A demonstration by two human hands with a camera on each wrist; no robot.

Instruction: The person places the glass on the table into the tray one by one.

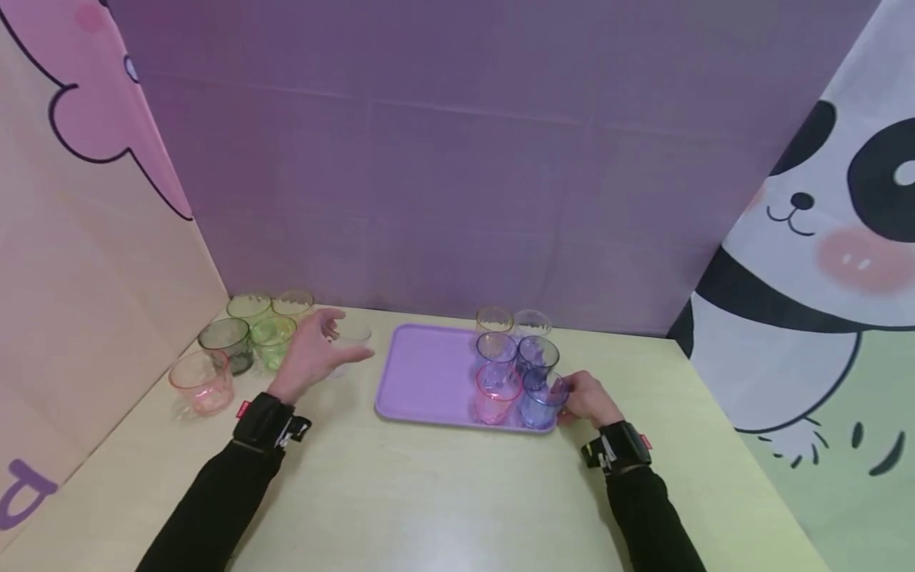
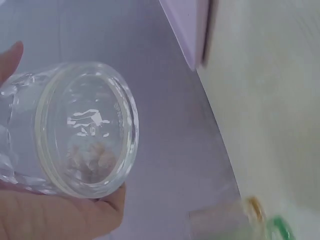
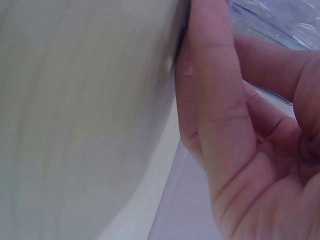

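My left hand (image 1: 310,353) holds a clear glass (image 2: 92,130) by its sides, raised left of the purple tray (image 1: 429,373). The left wrist view shows its round base tipped toward the camera. At the tray's front right corner, my right hand (image 1: 586,399) grips the side of a blue glass (image 1: 539,407); its fingertips are partly hidden. Beside it stands a pink glass (image 1: 496,397). Behind these are a purple-tinted glass (image 1: 495,347), a dark blue glass (image 1: 538,353), a yellowish glass (image 1: 495,319) and a clear glass (image 1: 533,322).
Left of my left hand stand a pink glass (image 1: 203,385), a grey glass (image 1: 227,345), a green glass (image 1: 273,342), a yellow-green glass (image 1: 249,306) and an amber-rimmed glass (image 1: 291,302). A purple cloth wall (image 1: 429,199) rises along the table's back edge.
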